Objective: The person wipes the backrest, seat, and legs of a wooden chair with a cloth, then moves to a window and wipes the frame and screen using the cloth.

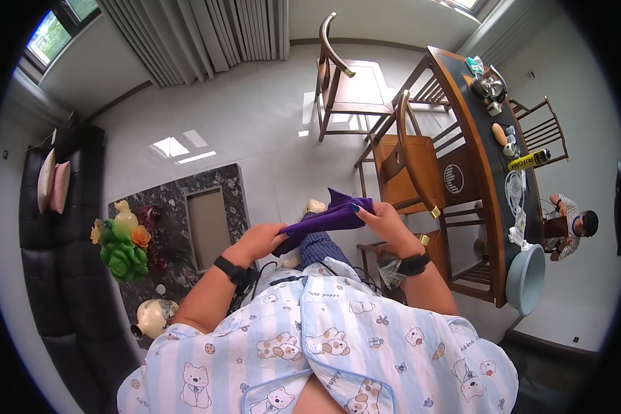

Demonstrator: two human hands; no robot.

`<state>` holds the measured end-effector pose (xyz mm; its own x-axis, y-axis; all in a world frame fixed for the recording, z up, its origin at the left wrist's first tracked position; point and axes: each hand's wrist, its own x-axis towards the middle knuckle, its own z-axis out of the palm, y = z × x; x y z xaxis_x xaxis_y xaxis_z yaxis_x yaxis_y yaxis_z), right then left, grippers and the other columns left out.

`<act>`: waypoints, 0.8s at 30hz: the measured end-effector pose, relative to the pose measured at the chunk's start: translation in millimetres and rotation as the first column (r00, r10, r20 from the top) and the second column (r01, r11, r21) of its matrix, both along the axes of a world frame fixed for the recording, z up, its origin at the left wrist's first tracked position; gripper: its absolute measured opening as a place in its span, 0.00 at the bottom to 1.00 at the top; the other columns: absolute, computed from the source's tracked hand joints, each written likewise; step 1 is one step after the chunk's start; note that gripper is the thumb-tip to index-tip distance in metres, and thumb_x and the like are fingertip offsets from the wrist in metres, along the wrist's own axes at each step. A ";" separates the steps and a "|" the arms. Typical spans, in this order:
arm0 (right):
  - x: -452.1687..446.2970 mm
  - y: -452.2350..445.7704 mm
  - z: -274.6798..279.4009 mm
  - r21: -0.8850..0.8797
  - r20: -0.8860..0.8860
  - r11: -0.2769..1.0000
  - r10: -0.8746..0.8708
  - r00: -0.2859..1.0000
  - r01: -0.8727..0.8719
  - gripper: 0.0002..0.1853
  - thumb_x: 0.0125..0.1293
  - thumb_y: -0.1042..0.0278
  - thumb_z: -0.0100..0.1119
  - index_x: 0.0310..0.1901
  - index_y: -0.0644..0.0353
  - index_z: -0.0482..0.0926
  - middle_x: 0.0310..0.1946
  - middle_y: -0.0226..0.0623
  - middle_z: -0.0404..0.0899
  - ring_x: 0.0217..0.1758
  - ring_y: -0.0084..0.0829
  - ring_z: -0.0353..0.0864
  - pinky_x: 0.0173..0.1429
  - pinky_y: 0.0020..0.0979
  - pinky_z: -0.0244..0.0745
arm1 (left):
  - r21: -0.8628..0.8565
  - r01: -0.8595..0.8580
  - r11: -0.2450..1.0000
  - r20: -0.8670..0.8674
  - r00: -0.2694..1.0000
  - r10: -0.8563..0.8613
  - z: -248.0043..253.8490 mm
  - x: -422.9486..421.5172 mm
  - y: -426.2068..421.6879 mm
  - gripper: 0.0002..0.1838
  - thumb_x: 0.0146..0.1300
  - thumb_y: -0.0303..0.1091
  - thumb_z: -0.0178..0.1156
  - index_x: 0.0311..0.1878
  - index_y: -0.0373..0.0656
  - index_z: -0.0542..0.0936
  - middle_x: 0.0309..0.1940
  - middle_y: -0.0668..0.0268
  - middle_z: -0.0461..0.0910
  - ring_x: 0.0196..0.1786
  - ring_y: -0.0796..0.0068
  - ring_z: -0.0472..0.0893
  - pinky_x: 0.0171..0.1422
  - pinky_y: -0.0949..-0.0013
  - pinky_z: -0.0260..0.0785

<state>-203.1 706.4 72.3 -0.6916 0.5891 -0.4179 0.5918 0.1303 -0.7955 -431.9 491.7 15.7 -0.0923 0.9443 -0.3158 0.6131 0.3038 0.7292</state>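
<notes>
A dark purple cloth (326, 219) stretches between my two hands in front of my body, with one pointed corner sticking up near its right end. My left hand (257, 241) is closed on the cloth's left end. At the other end, my right hand (386, 224) grips it with the thumb on top; the fingers beneath are partly hidden. Each wrist wears a black band. Below the cloth show a blue checked trouser leg (317, 247) and a light slipper (314, 206).
On the left stand a dark marble table (217, 181) with a green cabbage ornament (124, 257), a vase (155, 317) and a black sofa (38, 241). Wooden chairs (403, 165) and a long table (472, 114) bearing a basin (524, 279) and a yellow can (529, 160) are right. A person (570, 224) sits beyond.
</notes>
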 end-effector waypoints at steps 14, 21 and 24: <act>-110.9 226.4 -66.5 -0.041 -0.075 0.974 -0.225 0.972 0.222 0.16 0.65 0.59 0.59 0.32 0.66 0.80 0.20 0.26 0.71 0.24 0.19 0.65 0.29 0.27 0.64 | -0.102 0.310 0.945 -0.177 0.930 -0.323 14.3 -178.7 279.1 0.14 0.65 0.38 0.53 0.52 0.47 0.77 0.39 0.56 0.80 0.44 0.53 0.78 0.48 0.58 0.70; -182.4 290.6 -49.1 -0.106 -0.213 0.870 -0.492 0.844 0.481 0.15 0.66 0.59 0.58 0.41 0.66 0.80 0.26 0.23 0.74 0.29 0.17 0.66 0.35 0.24 0.65 | 0.111 0.397 0.911 -0.177 0.910 -0.375 -15.7 -247.1 389.6 0.14 0.64 0.36 0.55 0.51 0.46 0.78 0.40 0.56 0.80 0.45 0.54 0.78 0.48 0.57 0.70; -212.4 318.1 -78.7 -0.166 -0.309 0.806 -0.589 0.747 0.568 0.15 0.69 0.61 0.56 0.48 0.64 0.78 0.34 0.26 0.78 0.39 0.19 0.73 0.47 0.23 0.69 | 0.033 0.517 0.855 -0.192 0.843 -0.502 -23.1 -290.8 457.1 0.13 0.63 0.35 0.55 0.49 0.45 0.78 0.37 0.56 0.81 0.42 0.54 0.79 0.46 0.56 0.70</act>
